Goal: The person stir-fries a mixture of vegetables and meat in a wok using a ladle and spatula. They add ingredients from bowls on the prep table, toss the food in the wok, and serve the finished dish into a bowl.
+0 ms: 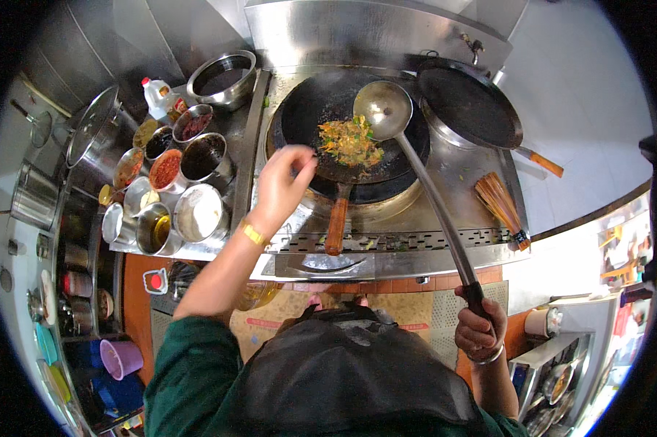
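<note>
A black wok (306,117) with a wooden handle (336,226) rests over the round burner, and chopped food with orange and green bits (350,143) lies in it. My left hand (287,177) is over the wok's left edge, its fingertips drawn together near the food; whether something small is between them cannot be told. My right hand (481,323) grips the dark end of a long steel ladle (435,202). The ladle's bowl (384,109) hangs over the wok's right part, beside the food, and looks empty.
Left of the wok stand several steel pots of seasonings (167,170), a steel basin of dark liquid (222,79) and a plastic jug (156,95). On the right are a second black pan (467,104) and a bamboo wok brush (498,205). A tap (473,46) is behind.
</note>
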A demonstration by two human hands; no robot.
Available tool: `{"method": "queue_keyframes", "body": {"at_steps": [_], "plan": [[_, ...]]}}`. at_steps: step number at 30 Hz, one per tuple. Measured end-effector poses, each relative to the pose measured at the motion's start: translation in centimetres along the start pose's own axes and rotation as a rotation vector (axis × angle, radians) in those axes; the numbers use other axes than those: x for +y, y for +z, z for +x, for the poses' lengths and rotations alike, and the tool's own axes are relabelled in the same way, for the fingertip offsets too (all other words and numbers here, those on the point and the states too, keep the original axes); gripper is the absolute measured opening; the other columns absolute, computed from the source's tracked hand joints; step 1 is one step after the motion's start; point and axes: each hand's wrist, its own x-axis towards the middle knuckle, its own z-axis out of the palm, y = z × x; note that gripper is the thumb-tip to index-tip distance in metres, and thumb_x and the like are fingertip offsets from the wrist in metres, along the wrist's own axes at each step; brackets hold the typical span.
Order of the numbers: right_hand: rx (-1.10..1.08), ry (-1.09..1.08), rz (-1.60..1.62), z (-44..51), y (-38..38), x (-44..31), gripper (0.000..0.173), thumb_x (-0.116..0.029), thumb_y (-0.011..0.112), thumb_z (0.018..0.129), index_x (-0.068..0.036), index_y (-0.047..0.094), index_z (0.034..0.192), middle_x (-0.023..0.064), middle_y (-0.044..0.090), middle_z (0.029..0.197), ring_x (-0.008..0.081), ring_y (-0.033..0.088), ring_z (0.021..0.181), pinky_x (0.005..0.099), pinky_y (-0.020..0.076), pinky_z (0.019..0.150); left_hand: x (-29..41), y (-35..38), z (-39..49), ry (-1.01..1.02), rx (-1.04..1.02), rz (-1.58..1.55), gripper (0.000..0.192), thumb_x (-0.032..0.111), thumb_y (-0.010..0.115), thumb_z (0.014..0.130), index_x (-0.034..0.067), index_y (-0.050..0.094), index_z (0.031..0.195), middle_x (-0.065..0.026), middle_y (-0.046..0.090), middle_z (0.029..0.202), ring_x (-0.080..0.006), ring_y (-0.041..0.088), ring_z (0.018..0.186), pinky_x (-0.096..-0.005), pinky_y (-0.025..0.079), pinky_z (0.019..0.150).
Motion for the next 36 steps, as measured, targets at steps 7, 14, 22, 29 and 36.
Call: {"method": "queue_keyframes", "body": {"at_steps": [7, 14, 22, 29, 36], "plan": [[-0.037, 0.042, -0.018, -1.4, 1.6, 2.3, 0.05, -0.022, 0.04, 0.092, 0.003, 0.025, 0.133, 0.0013, 0.043, 0.059, 0.0092, 0.043, 0.036, 0.0244, 0.0323, 0.037, -2.1, 4.2, 6.2, 0.272, -0.143, 0.351, 0.025, 0.009, 0.067, 0.072, 0.009, 0.057, 0.095, -0.0011, 0.065, 0.077, -0.0218, 0.058, 0.075, -0.0358, 0.04, 0.069], [-0.078, 0.069, -0.056, -2.1, 1.6, 3.1, 0.05, -0.024, 0.039, 0.093, 0.001, 0.025, 0.134, 0.0015, 0.046, 0.061, 0.009, 0.046, 0.039, 0.0238, 0.0354, 0.04, -2.0, 5.9, 5.7, 0.251, -0.121, 0.451, 0.031, 0.014, 0.071, 0.069, 0.01, 0.055, 0.095, 0.002, 0.063, 0.077, -0.0196, 0.057, 0.075, -0.0353, 0.037, 0.07], [-0.005, 0.028, -0.059, -2.7, 1.6, 3.7, 0.049, -0.021, 0.044, 0.09, 0.003, 0.029, 0.131, 0.0009, 0.041, 0.056, 0.01, 0.039, 0.033, 0.0255, 0.0296, 0.034, -1.7, 6.9, 5.5, 0.269, -0.073, 0.513, 0.027, 0.01, 0.069, 0.07, 0.011, 0.055, 0.093, 0.0028, 0.061, 0.073, -0.019, 0.057, 0.072, -0.0356, 0.037, 0.072], [0.181, 0.012, -0.353, -2.0, 1.4, 3.4, 0.044, -0.02, 0.042, 0.091, 0.001, 0.034, 0.128, 0.0009, 0.038, 0.056, 0.0099, 0.036, 0.033, 0.0241, 0.0294, 0.034, -1.5, 4.3, 6.7, -0.056, 0.071, -0.377, 0.028, 0.004, 0.069, 0.073, 0.005, 0.054, 0.096, -0.0008, 0.063, 0.074, -0.0092, 0.055, 0.07, -0.0268, 0.045, 0.067], [0.312, 0.038, -0.439, -0.4, -0.5, 2.8, 0.039, -0.02, 0.041, 0.09, -0.001, 0.038, 0.124, 0.0027, 0.038, 0.058, 0.0119, 0.035, 0.035, 0.0242, 0.0284, 0.035, 6.1, -3.8, 4.7, -0.166, 0.012, -1.094, 0.031, -0.003, 0.064, 0.079, 0.004, 0.052, 0.106, -0.0047, 0.063, 0.09, -0.0109, 0.06, 0.084, -0.0234, 0.048, 0.078]]}}
